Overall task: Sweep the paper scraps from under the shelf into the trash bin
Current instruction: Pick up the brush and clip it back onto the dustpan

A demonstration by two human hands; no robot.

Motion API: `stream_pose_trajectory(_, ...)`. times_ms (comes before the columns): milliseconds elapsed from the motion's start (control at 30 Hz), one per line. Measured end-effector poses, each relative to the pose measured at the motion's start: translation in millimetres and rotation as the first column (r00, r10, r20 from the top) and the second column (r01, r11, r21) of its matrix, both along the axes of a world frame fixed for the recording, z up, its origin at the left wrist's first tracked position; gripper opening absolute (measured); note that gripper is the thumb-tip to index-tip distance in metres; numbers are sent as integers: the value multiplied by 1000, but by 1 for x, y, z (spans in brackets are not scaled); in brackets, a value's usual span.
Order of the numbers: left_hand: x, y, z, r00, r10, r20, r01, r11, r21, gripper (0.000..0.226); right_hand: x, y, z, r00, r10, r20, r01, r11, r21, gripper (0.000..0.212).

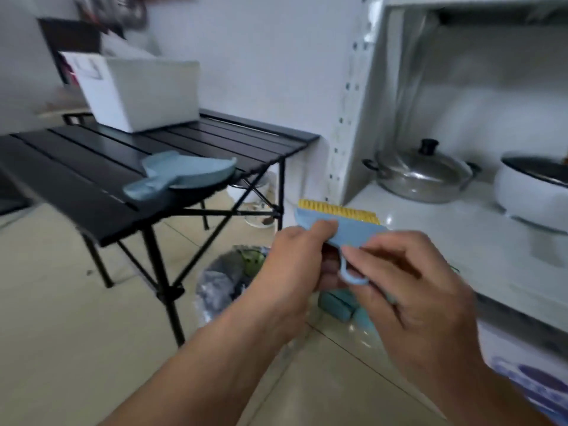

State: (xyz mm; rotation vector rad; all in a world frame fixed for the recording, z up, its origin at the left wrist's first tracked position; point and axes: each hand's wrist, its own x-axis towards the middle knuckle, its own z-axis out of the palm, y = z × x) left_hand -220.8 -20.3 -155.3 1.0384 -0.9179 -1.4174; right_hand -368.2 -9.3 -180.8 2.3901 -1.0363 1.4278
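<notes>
Both hands, left point(302, 259) and right point(408, 281), pinch the blue hand brush point(347, 233) above the lined trash bin point(221, 284) at six o'clock, tool-readying, dustpan point(181, 173) on table at ten o'clock awaiting pickup; scraps unseen.

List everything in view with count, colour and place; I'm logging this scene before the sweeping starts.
brush: one, blue with yellow bristles, held in both hands
dustpan: one, blue, on table edge
table: one, black, left
box: one, white, on table
trash bin: one, lined, on floor below the hands
shelf: one, white, right
pot: one, steel, lidded, on shelf
cooker: one, white, on shelf
left hand: grips brush
right hand: pinches brush handle
</notes>
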Motion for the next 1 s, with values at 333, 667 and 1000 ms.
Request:
stream_pose_trajectory(333, 116, 53, 43, 918, 368, -144, -377, 926, -34, 29, 125, -54, 107, 943, 307, 126, -272, 933, -234, 14)
stream_pose_trajectory(667, 164, 66, 55, 806, 408, -428, -364, 913, 185, 66, 217, -105, 112, 899, 348, -265, -343, 937, 67, 26)
stream_pose_trajectory(1000, 173, 39, 53, 814, 366, -451, -319, 931, 180, 43, 225, -98, 93, 858, 394, -329, -319, 911, 261, 28)
